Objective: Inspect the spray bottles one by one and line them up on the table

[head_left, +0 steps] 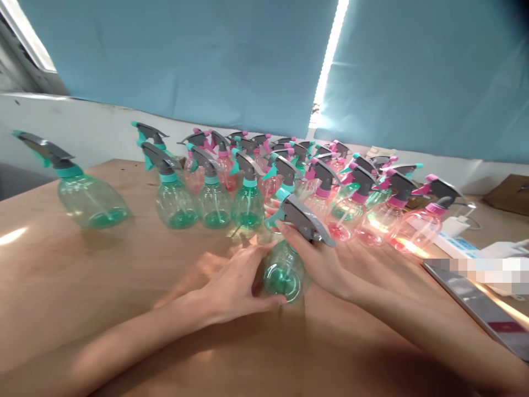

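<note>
A clear green spray bottle (284,274) with a grey and teal trigger head is tilted, its round base turned toward me. My left hand (237,281) wraps the lower body, thumb near the base. Around the neck, just below the trigger head, my right hand (309,248) is closed; some of its fingers are hidden behind the bottle. Just behind stand other green spray bottles (248,205), upright in a row. Pink spray bottles (419,223) continue that row to the right.
One green spray bottle (91,201) stands apart at the far left of the wooden table (136,264). On the right lie a tablet-like flat device (475,303), a power strip (454,244) and white plugs with cables (502,250). A blue curtain (185,60) hangs behind.
</note>
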A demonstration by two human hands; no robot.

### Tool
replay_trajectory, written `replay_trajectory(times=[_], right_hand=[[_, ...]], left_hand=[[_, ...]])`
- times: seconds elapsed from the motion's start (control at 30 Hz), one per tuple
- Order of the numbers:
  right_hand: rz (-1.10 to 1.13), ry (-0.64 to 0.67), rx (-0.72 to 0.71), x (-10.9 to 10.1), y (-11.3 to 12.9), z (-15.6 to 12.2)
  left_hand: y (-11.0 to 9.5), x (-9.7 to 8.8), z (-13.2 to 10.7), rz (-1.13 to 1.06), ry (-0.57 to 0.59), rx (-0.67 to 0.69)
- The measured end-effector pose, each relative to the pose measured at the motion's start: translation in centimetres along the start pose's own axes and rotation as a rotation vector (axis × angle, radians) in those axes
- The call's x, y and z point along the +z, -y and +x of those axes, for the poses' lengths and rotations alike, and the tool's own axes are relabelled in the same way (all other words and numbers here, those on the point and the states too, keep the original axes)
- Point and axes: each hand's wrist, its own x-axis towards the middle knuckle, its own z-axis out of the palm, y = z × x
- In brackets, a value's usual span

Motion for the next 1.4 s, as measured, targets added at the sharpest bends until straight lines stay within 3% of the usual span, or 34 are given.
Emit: replay_trajectory(times=[0.2, 0.4, 0.57, 0.8, 1.4], right_hand=[[0.026, 0.074, 0.000, 3.8, 0.9, 0.1], [0.064, 0.182, -0.065, 7.6, 1.4, 0.2], [0.154, 0.281, -0.067, 9.4, 2.0, 0.3], [0.281, 0.381, -0.076, 9.8, 2.0, 0.9], [0.228, 0.363, 0.061, 9.7, 2.6, 0.7]], left_hand=[[0.7, -2.0, -3.6, 0.055, -0.063, -0.024], [1.1, -3.4, -6.5, 0.045, -0.200, -0.026], [1.8, -4.2, -8.5, 0.050, -0.231, -0.027], [2.9, -4.4, -10.0, 0.026, -0.216, -0.044], [3.1, -4.7, -9.4, 0.003, -0.179, 0.048]])
